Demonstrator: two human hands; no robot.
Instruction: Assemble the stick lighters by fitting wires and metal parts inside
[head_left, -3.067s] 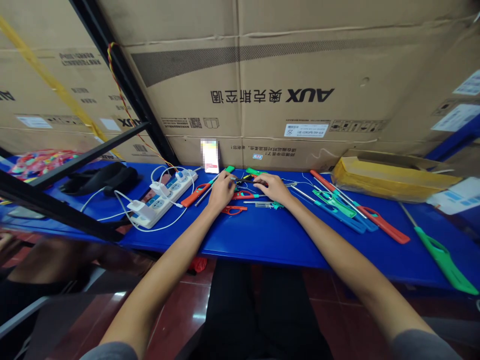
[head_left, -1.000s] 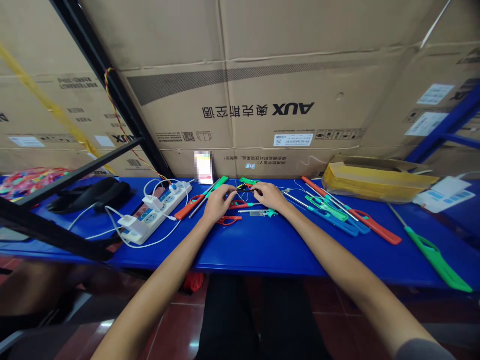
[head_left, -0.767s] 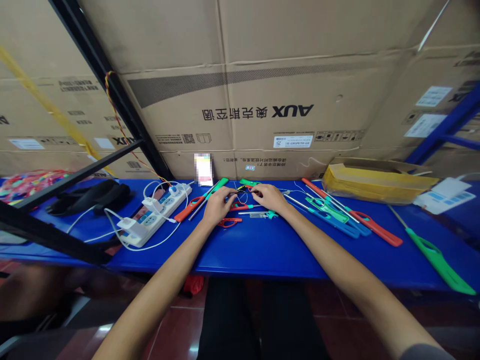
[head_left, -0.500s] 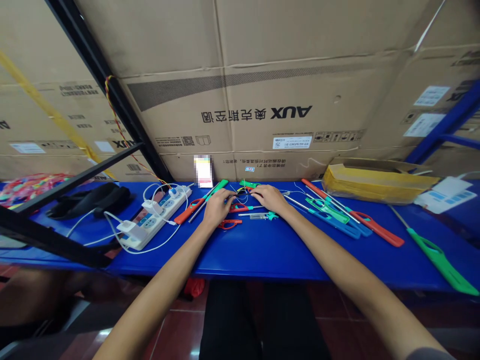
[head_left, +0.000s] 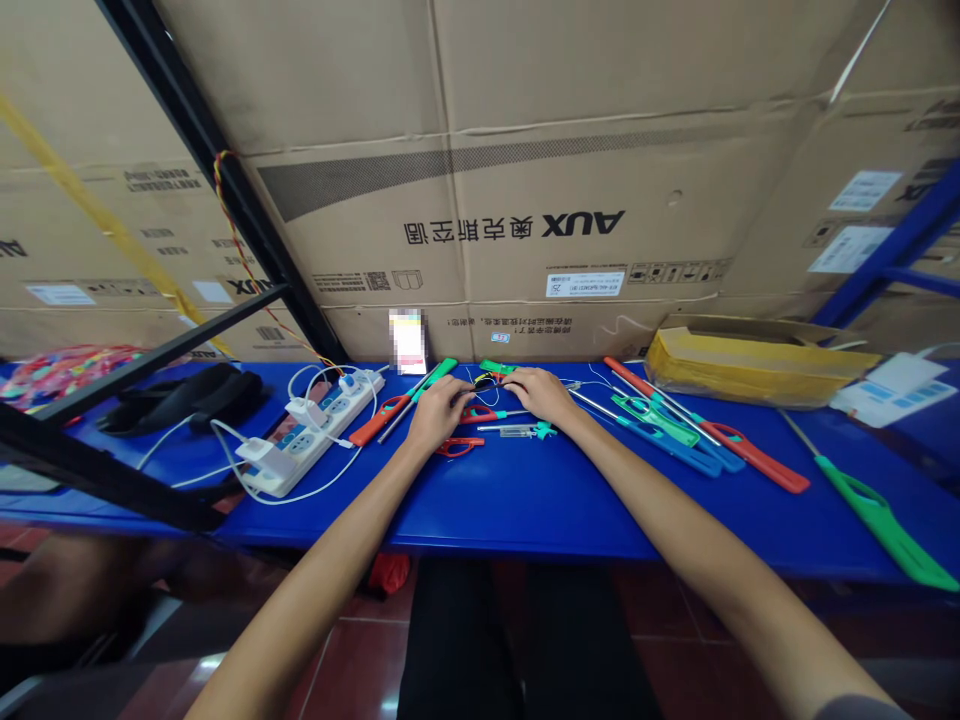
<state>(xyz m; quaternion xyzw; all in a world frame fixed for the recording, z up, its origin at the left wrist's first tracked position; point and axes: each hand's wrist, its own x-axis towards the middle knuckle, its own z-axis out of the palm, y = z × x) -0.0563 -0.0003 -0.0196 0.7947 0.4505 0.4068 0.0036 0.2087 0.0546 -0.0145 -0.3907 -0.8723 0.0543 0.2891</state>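
Note:
My left hand and my right hand meet near the back of the blue table, fingertips closed in a pinch. Thin wires, white, yellow and dark, cross the small gap between them, their ends hidden by my fingers. Below lie a red lighter handle piece, another red piece and a clear fuel tank with a green end. A green lighter handle rests just behind the wires. By my left wrist is a red lighter.
To the right lie several long lighters in red, blue and green, including a green one at the edge. A yellow-taped carton stands behind them. Leftward are a power strip with cables and a black shelf post. Large cardboard boxes form the back.
Both hands stay nearly in place, with only a slight shift of the fingers around the wires. The things on the table have not moved.

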